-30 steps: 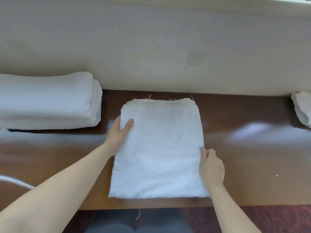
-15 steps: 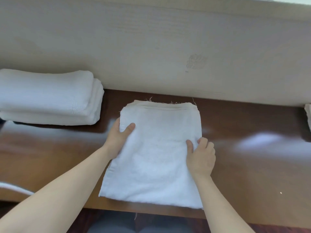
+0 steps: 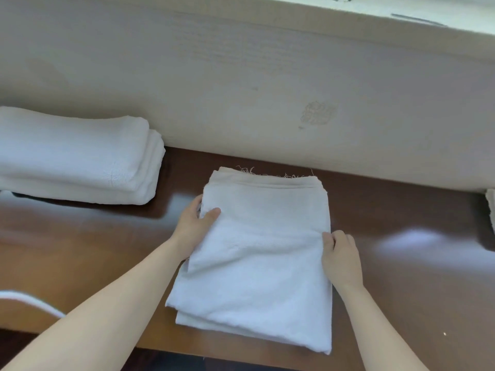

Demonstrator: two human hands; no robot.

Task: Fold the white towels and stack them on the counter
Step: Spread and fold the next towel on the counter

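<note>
Towel [image 3: 262, 253] lies part-folded on the tabletop [image 3: 401, 277]; my left fingers [image 3: 211, 213] pinch one edge, right fingers [image 3: 329, 239] clamp the other. A stack [image 3: 75, 156] sits beyond the left fingers; I judge folding and stacking remain.

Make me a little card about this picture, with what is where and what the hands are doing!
place: brown counter against a beige wall
middle towel: white, folded, lying flat, frayed threads at its far edge
left hand: grips the middle towel's left edge, thumb on top
right hand: pinches its right edge
towel stack: folded white towels piled at the far left
far right: a bit of another white cloth, mostly out of view
done yet: middle towel not on the towel stack
</note>
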